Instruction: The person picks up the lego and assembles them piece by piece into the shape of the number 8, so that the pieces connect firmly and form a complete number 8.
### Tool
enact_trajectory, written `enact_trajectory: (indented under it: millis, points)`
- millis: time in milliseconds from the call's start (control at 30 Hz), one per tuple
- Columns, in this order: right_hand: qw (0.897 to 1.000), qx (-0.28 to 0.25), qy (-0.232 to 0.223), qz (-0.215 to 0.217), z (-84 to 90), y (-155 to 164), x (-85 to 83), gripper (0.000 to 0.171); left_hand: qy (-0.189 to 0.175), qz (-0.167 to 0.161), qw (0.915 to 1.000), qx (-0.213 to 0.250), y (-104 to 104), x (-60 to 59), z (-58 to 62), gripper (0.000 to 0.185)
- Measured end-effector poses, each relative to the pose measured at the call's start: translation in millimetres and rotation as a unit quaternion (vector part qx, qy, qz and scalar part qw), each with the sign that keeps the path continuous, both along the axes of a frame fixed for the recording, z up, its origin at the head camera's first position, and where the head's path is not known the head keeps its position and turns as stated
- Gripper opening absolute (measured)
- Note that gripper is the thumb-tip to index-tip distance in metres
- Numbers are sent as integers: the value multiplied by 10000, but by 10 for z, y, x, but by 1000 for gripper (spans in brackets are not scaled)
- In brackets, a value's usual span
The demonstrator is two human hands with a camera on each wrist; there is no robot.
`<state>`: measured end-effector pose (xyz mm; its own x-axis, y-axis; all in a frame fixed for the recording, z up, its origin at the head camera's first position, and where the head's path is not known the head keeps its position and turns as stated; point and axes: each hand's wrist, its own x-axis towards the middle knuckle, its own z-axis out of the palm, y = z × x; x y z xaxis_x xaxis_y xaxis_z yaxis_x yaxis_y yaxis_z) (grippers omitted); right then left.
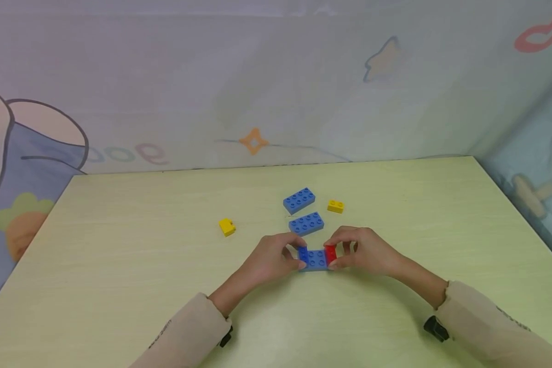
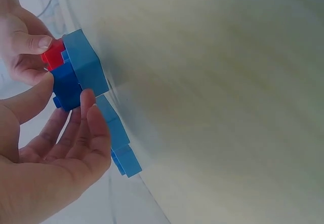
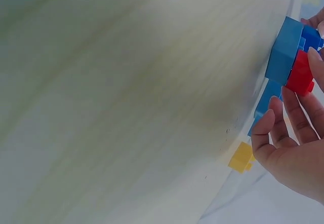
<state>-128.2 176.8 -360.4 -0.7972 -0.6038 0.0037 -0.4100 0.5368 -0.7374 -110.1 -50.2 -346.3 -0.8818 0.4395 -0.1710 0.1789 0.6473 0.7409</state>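
A light blue flat brick (image 1: pixel 317 261) lies on the table close in front of me. On its left end sits a dark blue brick (image 1: pixel 303 253), and a red brick (image 1: pixel 331 251) sits on its right end. My left hand (image 1: pixel 292 258) pinches the dark blue brick between thumb and fingers. My right hand (image 1: pixel 342 255) pinches the red brick the same way. In the left wrist view my thumb lies against the dark blue brick (image 2: pixel 66 87), with the red brick (image 2: pixel 52 54) beyond it. The right wrist view shows the red brick (image 3: pixel 300 73) on the light blue flat brick (image 3: pixel 282 51).
Two loose light blue bricks (image 1: pixel 299 200) (image 1: pixel 306 223) lie just behind the hands. A small yellow brick (image 1: pixel 335 206) sits to their right, another yellow brick (image 1: pixel 227 227) to the left. The pale table (image 1: pixel 119 266) meets a patterned cloth wall (image 1: pixel 257 92) at the back.
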Motion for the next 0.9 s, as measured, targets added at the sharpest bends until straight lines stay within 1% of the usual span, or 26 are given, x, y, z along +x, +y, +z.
enact_trajectory:
  millis: [200,333,433,567,767,900]
  points:
    - [10000,20,-21,67,9,7,-2,36,-58,8,10000,24,-10,-1,-5,28]
    - [9997,-71,-87,197,13,14,-30,30,-87,12,10000,21,-10,-7,-12,28]
    - [9995,-191,-130,208,14,23,-72,24,-111,9,9999,13,-11,-13,-19,28]
    - [9998,-173,-121,21,17,25,-148,24,-97,-24,9999,8,-15,-22,-25,28]
    - [9994,61,-101,-316,8,1,-261,30,-154,-26,9999,-35,-14,-30,-28,29]
    - [9992,118,-2,-385,4,-14,-323,34,-164,-41,9999,-34,-9,-31,-21,29]
